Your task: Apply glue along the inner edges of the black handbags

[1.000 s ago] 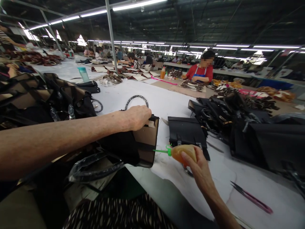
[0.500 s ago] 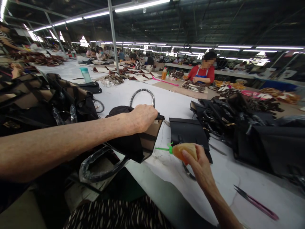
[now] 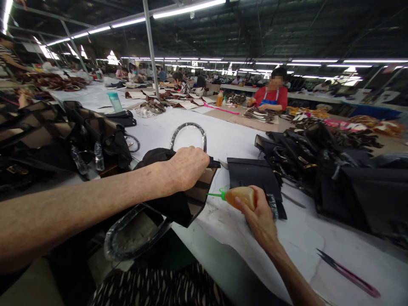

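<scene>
My left hand [image 3: 190,168] is closed on the upper edge of a black handbag [image 3: 172,208], its fingertips hidden behind the wrist and bag. Tan lining shows at the bag's open side, and plastic-wrapped handles [image 3: 119,240] loop out in front and behind. In my right hand [image 3: 259,216] is a squeeze bottle of amber glue [image 3: 239,198], tilted on its side. Its thin green nozzle [image 3: 214,194] points left, with the tip at the edge of the bag's lining. Just right of the bag lies a flat black bag panel [image 3: 251,174].
Thread snips with pink handles [image 3: 349,274] lie at the right front of the white table [image 3: 229,131]. Black bags are heaped at left [image 3: 105,140] and right [image 3: 366,191]. A teal cup [image 3: 114,102] stands behind. Across the table sits a person in red [image 3: 270,97].
My right hand has moved slightly left and up with the glue bottle, bringing the nozzle to the lining's edge. My left hand and the handbag have shifted slightly down and left.
</scene>
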The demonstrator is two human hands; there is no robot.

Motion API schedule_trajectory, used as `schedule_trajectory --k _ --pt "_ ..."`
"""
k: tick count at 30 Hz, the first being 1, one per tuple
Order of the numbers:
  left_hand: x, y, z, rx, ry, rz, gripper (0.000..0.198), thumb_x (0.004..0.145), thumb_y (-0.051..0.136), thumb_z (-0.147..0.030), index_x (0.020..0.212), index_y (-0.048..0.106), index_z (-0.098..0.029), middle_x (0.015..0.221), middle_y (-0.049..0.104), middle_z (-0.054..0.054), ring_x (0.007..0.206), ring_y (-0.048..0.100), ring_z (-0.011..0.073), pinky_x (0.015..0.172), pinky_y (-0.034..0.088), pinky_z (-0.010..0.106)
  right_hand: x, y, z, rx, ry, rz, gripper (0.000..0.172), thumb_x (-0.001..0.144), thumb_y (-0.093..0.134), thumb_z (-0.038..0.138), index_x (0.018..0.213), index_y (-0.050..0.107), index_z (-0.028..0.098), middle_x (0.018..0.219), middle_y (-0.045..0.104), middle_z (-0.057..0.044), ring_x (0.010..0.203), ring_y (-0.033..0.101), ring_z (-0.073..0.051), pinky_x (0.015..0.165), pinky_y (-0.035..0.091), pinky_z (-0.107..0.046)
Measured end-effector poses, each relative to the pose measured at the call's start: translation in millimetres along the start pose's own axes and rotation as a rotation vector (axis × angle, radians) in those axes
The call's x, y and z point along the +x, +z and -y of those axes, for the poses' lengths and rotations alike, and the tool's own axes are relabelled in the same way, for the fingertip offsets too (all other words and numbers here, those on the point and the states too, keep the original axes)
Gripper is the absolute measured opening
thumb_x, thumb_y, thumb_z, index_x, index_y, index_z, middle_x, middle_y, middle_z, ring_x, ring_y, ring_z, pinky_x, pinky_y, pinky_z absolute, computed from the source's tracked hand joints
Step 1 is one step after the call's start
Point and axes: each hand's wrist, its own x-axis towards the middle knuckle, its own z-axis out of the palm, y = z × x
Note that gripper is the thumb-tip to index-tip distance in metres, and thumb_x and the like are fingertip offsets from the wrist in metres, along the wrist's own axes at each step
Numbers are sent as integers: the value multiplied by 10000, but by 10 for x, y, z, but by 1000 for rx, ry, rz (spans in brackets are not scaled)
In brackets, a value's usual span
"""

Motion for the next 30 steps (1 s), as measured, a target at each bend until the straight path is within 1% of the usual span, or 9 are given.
schedule_trajectory --k 6,10,16,23,27,30 --pt "-168 18 -55 -20 -10 0 186 809 526 -256 902 589 -109 900 608 134 854 601 259 706 508 327 -3 20 -3 3 -19 -10 600 743 562 576 1194 401 216 957 581 -53 833 555 -235 770 436 -368" --pt "-246 33 -85 -52 2 15 195 802 535 -237 938 585 -106 912 613 130 850 603 257 720 509 335 -38 19 -12 -49 -17 31 618 735 555 585 1194 407 200 942 581 -57 838 550 -244 782 430 -381" --pt "-300 45 -95 -70 2 21 173 800 531 -222 923 588 -115 909 622 122 821 613 256 702 508 338 -70 23 10 -88 -37 80 593 738 545 574 1177 431 191 945 585 -60 833 550 -245 779 429 -382" --pt "-392 -21 -157 -83 7 119 169 784 551 -200 928 589 -120 885 625 122 827 609 257 681 497 323 -82 3 27 -79 -21 72 570 739 552 565 1167 442 205 933 595 -48 825 555 -241 765 433 -374" --pt "-430 -9 -170 -100 -6 120 166 778 567 -206 919 594 -122 905 621 126 859 602 247 699 491 301 -102 3 16 -103 -10 86 569 733 559 557 1168 444 209 939 591 -52 842 552 -250 780 427 -388" --pt "-444 32 -164 -97 -6 101 158 782 560 -215 909 596 -128 894 622 118 831 603 244 688 493 306 -104 11 24 -110 -4 97 571 735 554 554 1174 440 208 945 589 -49 848 555 -250 788 424 -390"
